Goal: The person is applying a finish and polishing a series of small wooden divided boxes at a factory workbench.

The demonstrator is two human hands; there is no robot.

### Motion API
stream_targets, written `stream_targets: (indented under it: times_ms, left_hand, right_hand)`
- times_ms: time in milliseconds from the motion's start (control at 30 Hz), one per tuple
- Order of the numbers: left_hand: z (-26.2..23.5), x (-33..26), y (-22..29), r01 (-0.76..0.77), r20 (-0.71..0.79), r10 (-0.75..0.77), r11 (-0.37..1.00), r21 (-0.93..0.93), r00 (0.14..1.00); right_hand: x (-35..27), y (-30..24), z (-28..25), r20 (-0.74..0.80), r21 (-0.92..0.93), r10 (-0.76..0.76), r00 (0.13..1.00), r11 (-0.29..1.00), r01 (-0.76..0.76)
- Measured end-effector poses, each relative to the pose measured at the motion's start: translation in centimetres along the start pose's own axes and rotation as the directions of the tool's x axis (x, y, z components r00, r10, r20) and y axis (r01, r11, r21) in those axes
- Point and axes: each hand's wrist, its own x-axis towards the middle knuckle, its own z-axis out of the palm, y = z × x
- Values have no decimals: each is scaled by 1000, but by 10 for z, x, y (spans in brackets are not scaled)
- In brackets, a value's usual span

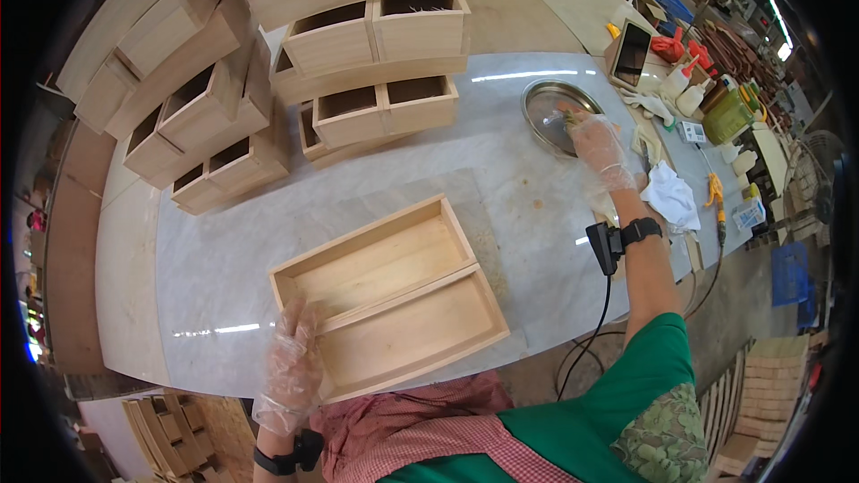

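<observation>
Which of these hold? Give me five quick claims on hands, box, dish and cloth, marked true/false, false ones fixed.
1. The left hand is at the wooden box. True.
2. The box has three compartments. False: two.
3. The right hand reaches over the round metal dish. True.
4. Both hands are uncovered. False: both wear clear gloves.
5. The white cloth lies inside the dish. False: it lies outside, to its right.
</observation>
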Motion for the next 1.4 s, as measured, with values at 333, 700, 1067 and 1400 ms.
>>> stream_targets:
  times_ms: [333,700,1067,1400]
  left_hand:
    - [-2,-1,-4,-31,74,25,996,82,997]
    - [13,11,10,-13,86,-7,973,229,996]
    - [24,7,-5,-84,29,79,973,217,996]
    - [23,14,-11,-126,39,122,981,145,992]
  right_hand:
    - [-17,0,-19,-255,269,151,955,960,-79]
    - [-90,-86,-99,-48,910,451,891,388,-148]
    - [-152,-191,-200,126,731,-165,978,682,21]
    - [-29,-217,-96,-217,576,-36,976,802,157]
